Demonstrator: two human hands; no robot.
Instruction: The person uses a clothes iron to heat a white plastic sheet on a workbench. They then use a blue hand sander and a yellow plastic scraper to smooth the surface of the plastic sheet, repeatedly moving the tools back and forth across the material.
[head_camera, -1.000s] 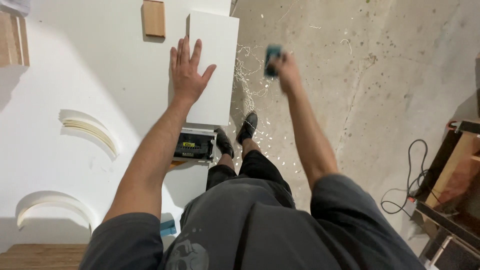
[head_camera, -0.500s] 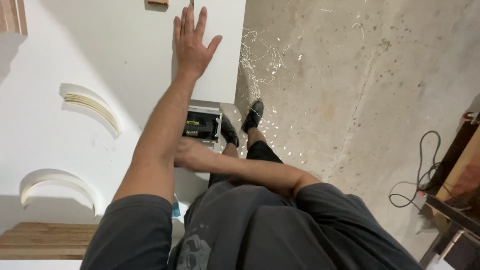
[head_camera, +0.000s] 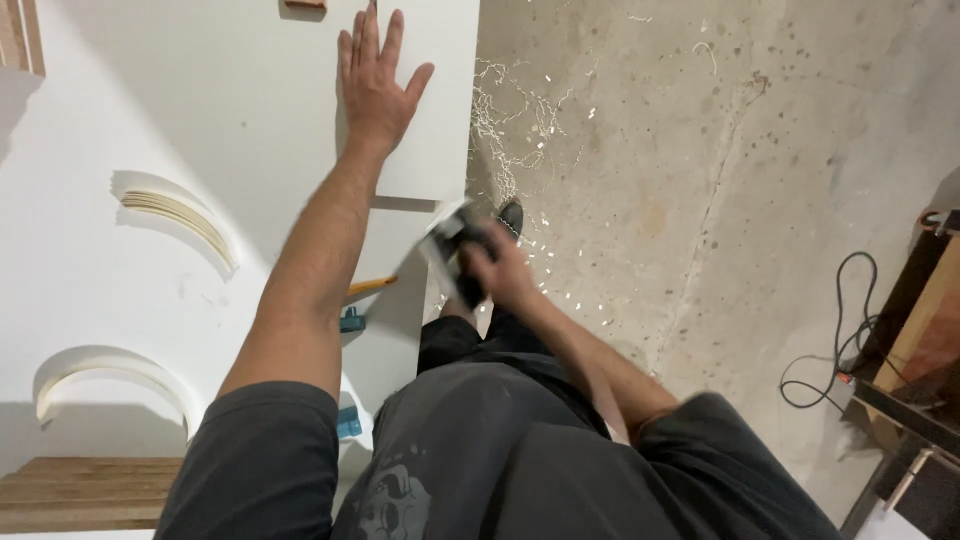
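Observation:
My left hand (head_camera: 375, 80) lies flat, fingers spread, on a white panel (head_camera: 435, 150) resting on the white worktable (head_camera: 120, 120). It holds nothing. My right hand (head_camera: 500, 272) is down at the panel's near right corner, closed around a small hand tool (head_camera: 447, 238) that is blurred, pale on one face and dark on the body. The tool sits just off the panel's lower edge, above my shoe (head_camera: 512, 215). Whether it touches the panel I cannot tell.
Two curved wooden pieces (head_camera: 180, 212) (head_camera: 110, 372) lie on the table at left. A yellow pencil (head_camera: 372, 287) and teal fittings (head_camera: 351, 320) sit near the table edge, a wood plank (head_camera: 60, 490) at the lower left. Shavings (head_camera: 505, 110) litter the concrete floor; a black cable (head_camera: 840, 330) trails at right.
My right hand, out over the floor with a teal object a second ago, dipped under my left arm and now holds a blurred tool by the panel corner. My left hand stayed flat on the panel.

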